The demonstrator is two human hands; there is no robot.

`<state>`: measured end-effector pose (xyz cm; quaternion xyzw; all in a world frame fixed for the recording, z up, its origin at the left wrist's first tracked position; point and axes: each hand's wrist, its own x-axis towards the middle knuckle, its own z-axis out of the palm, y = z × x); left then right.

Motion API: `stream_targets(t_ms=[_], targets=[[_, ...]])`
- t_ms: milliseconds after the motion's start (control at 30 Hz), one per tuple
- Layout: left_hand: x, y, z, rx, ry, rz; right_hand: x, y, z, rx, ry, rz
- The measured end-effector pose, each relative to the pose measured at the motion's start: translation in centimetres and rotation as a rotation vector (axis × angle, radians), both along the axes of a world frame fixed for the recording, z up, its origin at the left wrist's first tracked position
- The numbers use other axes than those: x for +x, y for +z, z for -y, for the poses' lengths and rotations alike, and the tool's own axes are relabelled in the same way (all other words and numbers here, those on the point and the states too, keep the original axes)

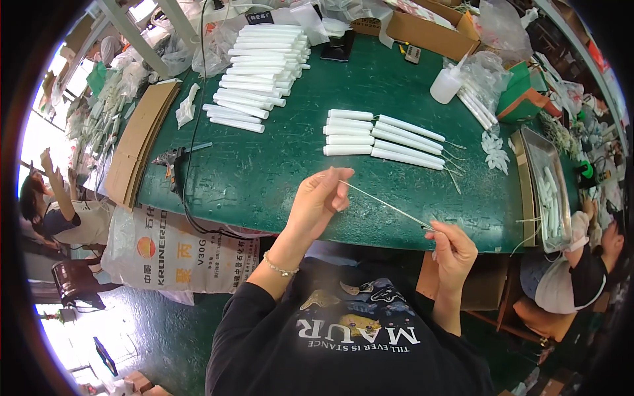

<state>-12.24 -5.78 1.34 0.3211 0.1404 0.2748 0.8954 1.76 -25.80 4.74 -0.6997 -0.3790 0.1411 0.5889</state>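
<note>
A thin pale cord (386, 203) is stretched taut between my two hands over the front part of the green table (277, 171). My left hand (321, 200) pinches its upper left end between thumb and fingertips. At the lower right end, my right hand (454, 254) grips it with the fingers curled in. Beyond the hands lie several short white tubes (349, 131), stacked side by side. Slimmer white tubes (408, 140) extend from them to the right, with thin pale wires trailing from their right ends.
A large pile of white tubes (256, 79) lies at the far left. A glue gun (173, 162) with a black cable rests near the left edge. A squeeze bottle (446, 84) stands at the back right. Co-workers sit left and right; a metal tray (564, 218) holds white pieces.
</note>
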Motion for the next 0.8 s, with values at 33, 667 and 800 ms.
stream_targets(t_ms=[33,667,800], targets=[[-0.3,-0.1,-0.3,-0.082,-0.09,0.074,-0.1,-0.1,0.0,0.001,0.01,-0.004],[-5.9,-0.8,-16.2,2.216,0.525,-1.082,0.7,-0.3,0.8,0.121,-0.173,-0.271],[-5.6,0.8,-16.2,2.316,0.312,-1.202,1.0,0.1,1.4,0.115,-0.135,-0.237]])
